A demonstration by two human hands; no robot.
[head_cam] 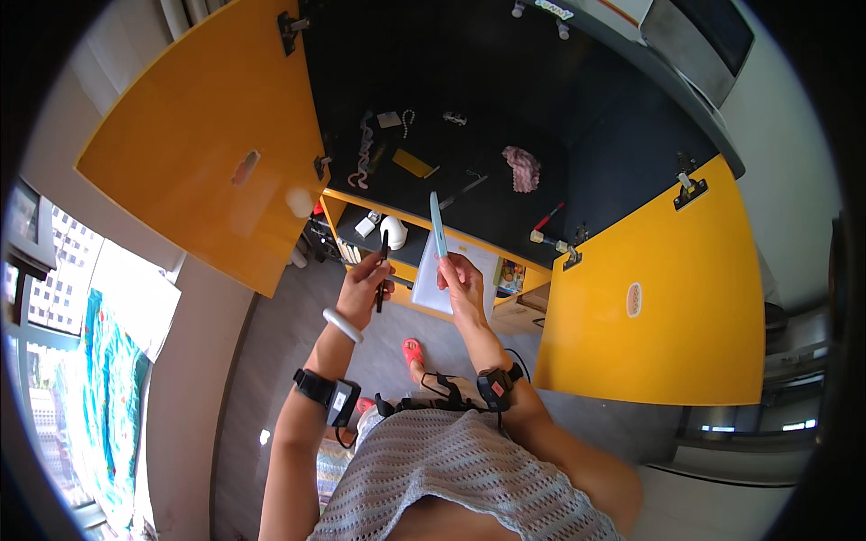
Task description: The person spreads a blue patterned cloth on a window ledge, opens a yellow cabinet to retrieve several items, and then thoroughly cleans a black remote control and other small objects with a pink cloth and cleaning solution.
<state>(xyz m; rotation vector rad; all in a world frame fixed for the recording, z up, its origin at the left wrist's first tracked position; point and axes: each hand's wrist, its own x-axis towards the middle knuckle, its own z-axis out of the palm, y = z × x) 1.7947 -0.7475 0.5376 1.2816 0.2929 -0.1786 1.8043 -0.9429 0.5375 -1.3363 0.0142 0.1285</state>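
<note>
My left hand [367,284] grips a slim black pen-like stick [383,264], held upright near the cabinet's front edge. In my right hand [463,277] is a thin pale-blue flat object [438,223], seen edge-on, pinched at its lower end. Beyond both hands, the dark shelf [467,145] holds a yellow flat piece [413,163], a clear pen [464,192], a pink scrunchie [522,169], a toy car [454,118], a bead string [408,123], a wavy pastel strip [364,155] and a red pen [549,216].
Yellow cabinet doors stand open at left [203,149] and right [656,291]. Below the shelf, a lower compartment holds a rounded white object [393,232]; clear plastic sleeves [433,291] jut out near my right hand. A window [61,270] is at far left.
</note>
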